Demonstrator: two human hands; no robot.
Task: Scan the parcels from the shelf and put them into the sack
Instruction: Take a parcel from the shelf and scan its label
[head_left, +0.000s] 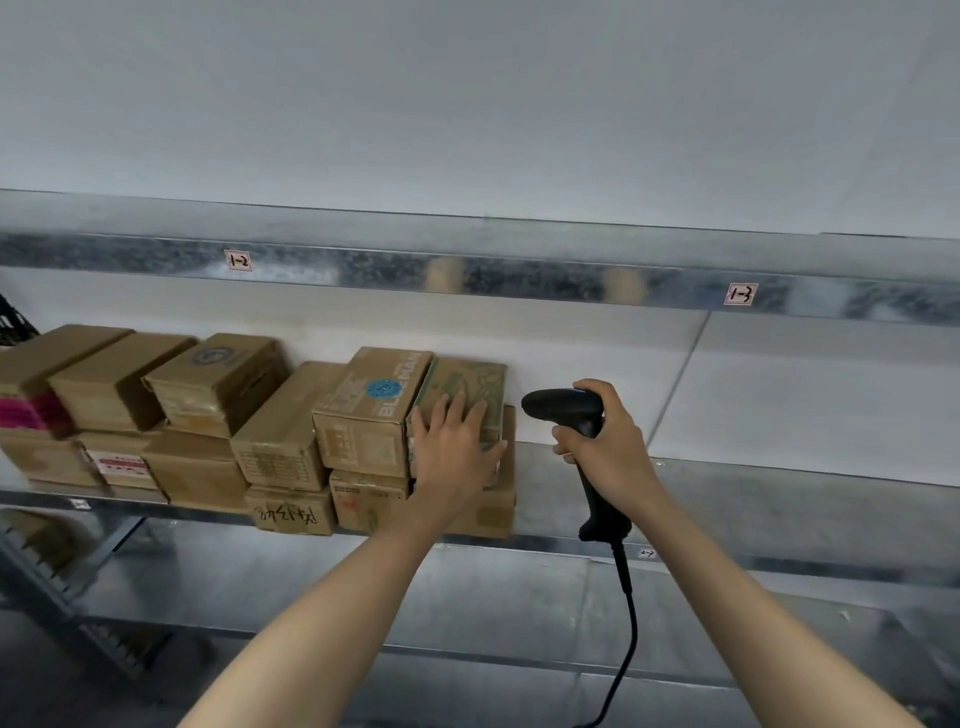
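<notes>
The green-printed parcel (467, 384) sits at the right end of the upper row on the metal shelf (727, 499), stacked on a plain brown parcel (488, 512) and touching a box with a blue sticker (363, 415) at its 9 o'clock. Its long axis runs from the shelf's front edge back toward the wall, about 1 o'clock. The left hand (454, 447) rests on its near top with fingers straight and spread, thumb out toward 3 o'clock; it is the nearer hand. At the parcel's 3 o'clock, just beside it and not touching, the right hand (608, 447) grips the handle of a black scanner (563, 408), whose head points toward 9 o'clock at the parcel. Its cable (628, 623) hangs toward 6 o'clock. No sack shows.
</notes>
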